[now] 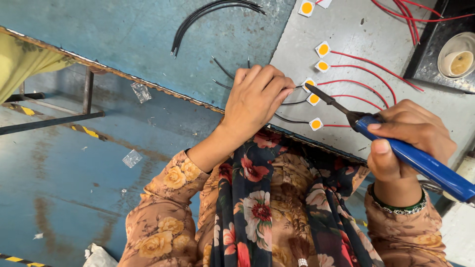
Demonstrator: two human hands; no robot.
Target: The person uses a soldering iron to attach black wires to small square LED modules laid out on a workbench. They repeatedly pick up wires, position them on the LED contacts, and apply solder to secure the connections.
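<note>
Iron (410,155) in right hand (410,138)

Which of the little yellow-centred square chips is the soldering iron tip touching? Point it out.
The chip right beside the left hand fingertips, third in the column; the soldering iron tip meets it, while the other chips lie untouched.

— What lies at the far side of the counter (123,29)?

— A bundle of black wires (208,17), curved, on the blue part of the top. At the upper right a round white cup (457,54) with something pale inside stands on a dark tray (430,54).

— And below the counter's edge?

— A blue, worn floor (64,188) with two small clear plastic scraps (132,158), yellow-and-black striped tape (86,131), and a dark metal frame (54,118). A yellow cloth (22,62) hangs at the left.
</note>
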